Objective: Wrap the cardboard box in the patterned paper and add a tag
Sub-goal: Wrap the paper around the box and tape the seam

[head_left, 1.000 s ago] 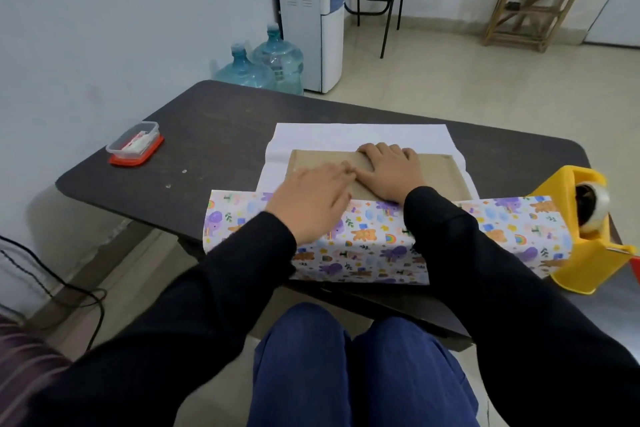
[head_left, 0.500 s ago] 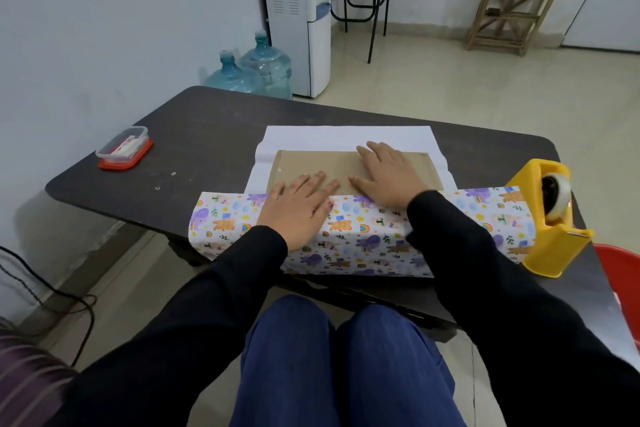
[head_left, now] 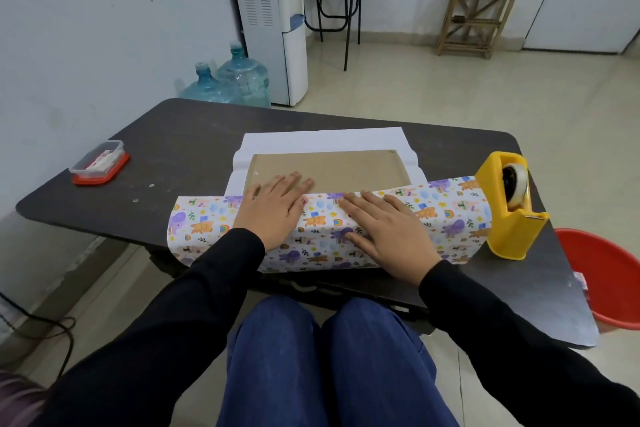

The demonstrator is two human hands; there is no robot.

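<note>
A flat brown cardboard box (head_left: 332,168) lies on the dark table (head_left: 180,156), on top of the patterned paper (head_left: 446,215). The paper's white back shows beyond the box, and its near flap, printed with cartoon animals, is folded up over the box's near edge. My left hand (head_left: 273,210) lies flat with spread fingers on that fold and the box top. Also flat, my right hand (head_left: 388,234) presses the printed flap to the right of it. Neither hand grips anything. No tag is visible.
A yellow tape dispenser (head_left: 509,208) stands at the paper's right end. A small clear container with an orange lid (head_left: 98,166) sits at the table's left. A red tub (head_left: 606,277) is on the floor to the right. Water bottles and a dispenser stand behind the table.
My hands have slid apart along the folded flap: the right one moved back from the box top onto the printed paper, the left shifted left. The camera view shifted too.
</note>
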